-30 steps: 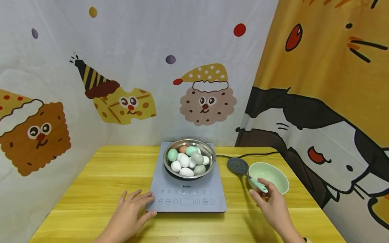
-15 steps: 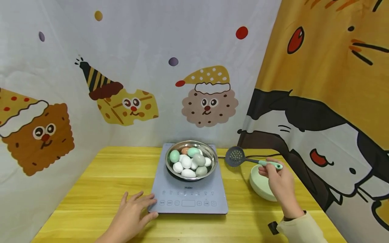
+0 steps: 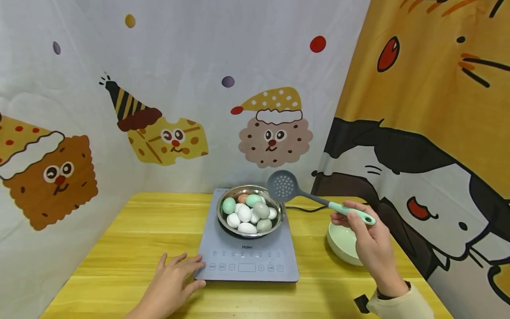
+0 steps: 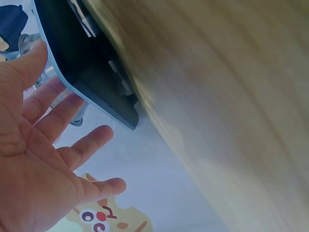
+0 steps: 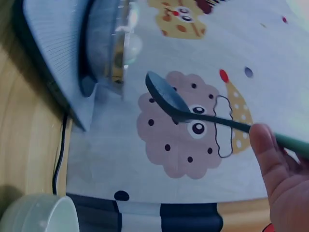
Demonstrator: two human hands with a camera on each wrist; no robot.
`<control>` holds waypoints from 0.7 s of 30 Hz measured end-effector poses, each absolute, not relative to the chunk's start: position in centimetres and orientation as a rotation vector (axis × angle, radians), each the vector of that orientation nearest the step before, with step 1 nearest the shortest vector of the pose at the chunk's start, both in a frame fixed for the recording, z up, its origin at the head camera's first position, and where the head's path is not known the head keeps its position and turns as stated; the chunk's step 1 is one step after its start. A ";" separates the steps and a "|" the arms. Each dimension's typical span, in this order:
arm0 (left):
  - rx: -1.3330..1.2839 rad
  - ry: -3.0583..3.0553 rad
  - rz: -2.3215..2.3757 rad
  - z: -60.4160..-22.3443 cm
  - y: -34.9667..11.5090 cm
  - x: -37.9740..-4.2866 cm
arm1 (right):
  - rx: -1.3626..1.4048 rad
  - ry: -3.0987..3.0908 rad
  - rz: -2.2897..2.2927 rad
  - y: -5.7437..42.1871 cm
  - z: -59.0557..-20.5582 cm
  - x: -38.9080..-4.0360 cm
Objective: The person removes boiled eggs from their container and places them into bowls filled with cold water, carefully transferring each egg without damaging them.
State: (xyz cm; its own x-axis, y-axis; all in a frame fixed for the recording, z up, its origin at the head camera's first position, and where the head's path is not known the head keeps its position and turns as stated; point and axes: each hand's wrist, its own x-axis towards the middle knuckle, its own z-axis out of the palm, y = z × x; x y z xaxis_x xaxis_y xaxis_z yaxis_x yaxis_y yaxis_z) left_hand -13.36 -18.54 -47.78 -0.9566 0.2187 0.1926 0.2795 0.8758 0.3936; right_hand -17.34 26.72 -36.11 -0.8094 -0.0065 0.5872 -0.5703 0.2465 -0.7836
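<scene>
Skimmer (image 3: pixel 314 198): right of centre, raised; dark grey round head dotted with small holes, slim grey neck, mint-green handle (image 3: pixel 338 208) pierced near its tip
Right hand (image 3: pixel 374 243): clamped on the handle, lower right
Left hand (image 3: pixel 171 279): fingers spread apart, at the cooktop (image 3: pixel 247 259) edge, lower left

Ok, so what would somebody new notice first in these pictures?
Most likely the steel bowl full of white, green, grey and brownish eggs, sitting toward the back of the grey cooktop. Next, perhaps, the slotted spoon that the right hand holds up, its dark head overlapping the bowl's right rim in the head view. The bright cartoon backdrop also grabs attention, rising behind the yellowish table.
</scene>
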 end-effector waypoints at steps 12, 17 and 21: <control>-0.388 -2.902 -0.638 -47.7 -18.7 -13.3 | 0.852 -2.224 1.245 27.1 -37.0 -16.6; -0.383 -2.909 -0.636 -47.7 -18.6 -13.3 | 0.958 -2.272 1.218 27.6 -36.9 -17.1; -0.385 -2.915 -0.630 -47.8 -18.6 -13.3 | 0.974 -2.284 1.286 27.6 -36.9 -17.8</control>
